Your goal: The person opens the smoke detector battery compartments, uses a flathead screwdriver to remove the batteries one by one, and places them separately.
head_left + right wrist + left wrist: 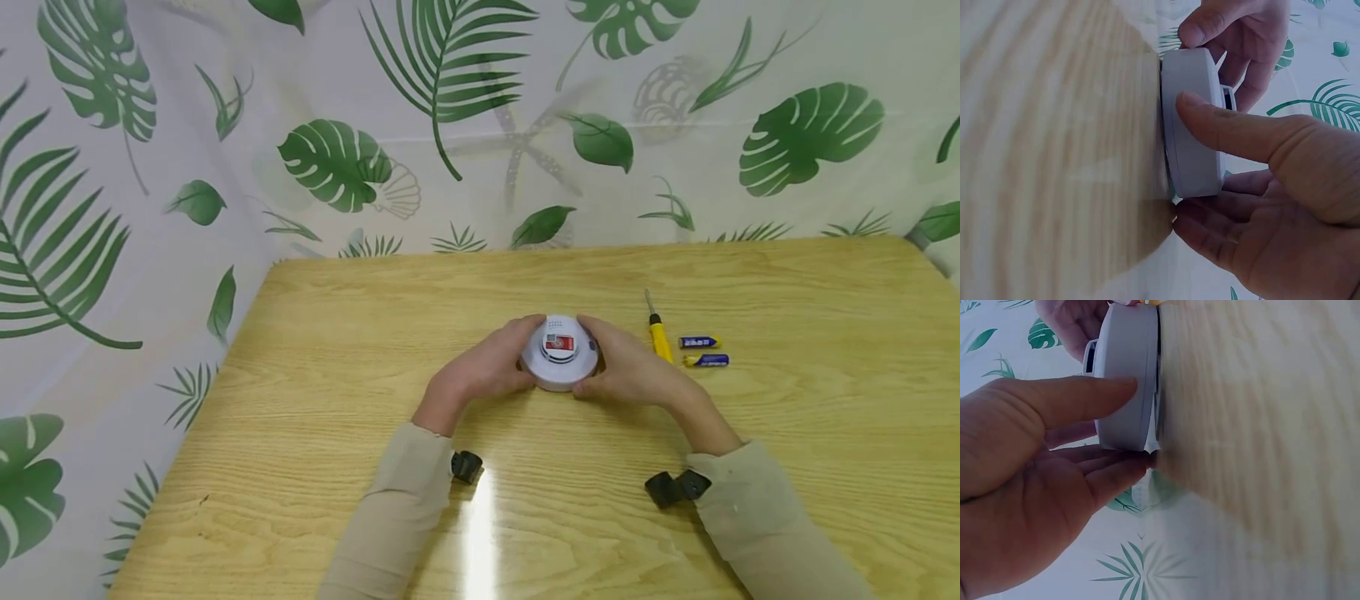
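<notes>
A round white smoke detector (559, 375) with a red and white label on its raised centre is at the middle of the wooden table. My left hand (497, 360) grips its left side, thumb (1094, 400) on the near side wall and fingers round the far side. On the opposite side my right hand (628, 363) holds it the same way, its thumb (1229, 130) against the wall. Both wrist views show the detector (1124, 419) edge-on at the tabletop, a thin gap showing under part of its base. Its underside is hidden.
Right of the hands lies a screwdriver (659, 337) with a yellow handle. Two blue and yellow batteries, an upper battery (699, 342) and a lower battery (707, 360), lie beside it. A leaf-patterned curtain (517, 167) hangs behind the table (315, 375).
</notes>
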A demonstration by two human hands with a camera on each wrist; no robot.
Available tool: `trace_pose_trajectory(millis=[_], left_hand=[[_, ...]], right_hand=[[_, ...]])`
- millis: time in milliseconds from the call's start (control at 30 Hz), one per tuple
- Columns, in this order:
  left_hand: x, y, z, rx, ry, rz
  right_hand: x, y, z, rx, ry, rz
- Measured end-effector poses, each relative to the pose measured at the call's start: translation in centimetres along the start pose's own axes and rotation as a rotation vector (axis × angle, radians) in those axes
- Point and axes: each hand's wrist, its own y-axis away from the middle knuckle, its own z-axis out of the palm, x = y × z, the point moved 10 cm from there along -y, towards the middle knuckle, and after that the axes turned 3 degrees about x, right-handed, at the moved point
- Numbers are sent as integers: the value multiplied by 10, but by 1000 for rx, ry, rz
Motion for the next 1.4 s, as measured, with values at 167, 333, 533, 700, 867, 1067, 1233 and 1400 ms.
trace_pose_trajectory(millis=[167,333,533,700,867,1067,1233,1400], left_hand=[[-2,1,5,-45,-38,-43],[1,8,-4,-55,-7,-68],[5,9,-21,19,36,-66],[-3,1,-17,24,13,-79],[3,-2,-5,-51,-48,-95],[25,-2,-6,-38,-112,-60],[14,-5,-8,-7,-239,-145],[1,0,1,-68,-283,-208]], right_hand=[[5,0,-2,36,31,16],[15,0,-13,146,-17,130],[15,-2,-21,209,-5,152],[6,-3,-16,181,40,66],[4,0,-16,167,28,35],[6,2,-21,166,26,17],[6,0,-21,176,45,19],[3,-4,-16,163,39,19]])
